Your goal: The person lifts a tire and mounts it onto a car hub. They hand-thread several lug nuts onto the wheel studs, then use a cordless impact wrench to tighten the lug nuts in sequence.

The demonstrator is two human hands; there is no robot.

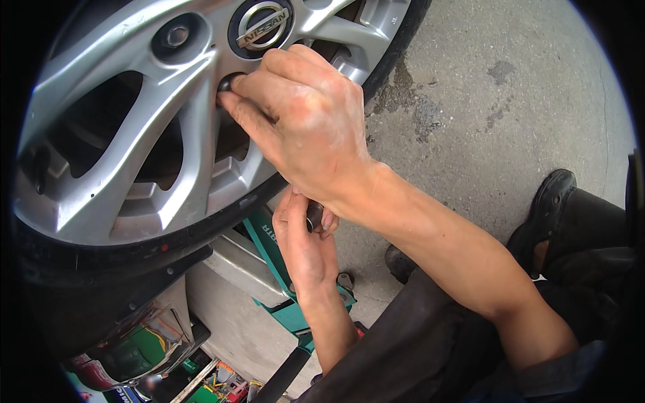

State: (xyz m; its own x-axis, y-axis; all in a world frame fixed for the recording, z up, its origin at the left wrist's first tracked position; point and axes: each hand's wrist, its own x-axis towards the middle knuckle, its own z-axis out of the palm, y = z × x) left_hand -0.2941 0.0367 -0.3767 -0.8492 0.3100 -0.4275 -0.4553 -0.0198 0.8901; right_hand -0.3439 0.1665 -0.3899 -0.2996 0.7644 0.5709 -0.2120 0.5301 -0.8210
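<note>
My right hand (306, 111) reaches across to the silver alloy wheel (201, 74) and pinches a dark lug nut (227, 82) between thumb and fingertips. The nut sits at a bolt hole below the round centre cap (261, 25). Another lug nut (177, 36) is seated in its recess at upper left. Below my right wrist, my left hand (302, 245) is turned palm up with curled fingers. It holds a dark round metal piece (314, 215), partly hidden by the fingers; it looks like a lug nut, but I cannot tell surely.
A green floor jack (269, 248) stands under the car beside the black tyre (222, 225). At lower left, a glossy panel (134, 346) reflects coloured items. My dark trousers (416, 336) and a black shoe (544, 208) are at lower right. Grey concrete (484, 87) has damp stains.
</note>
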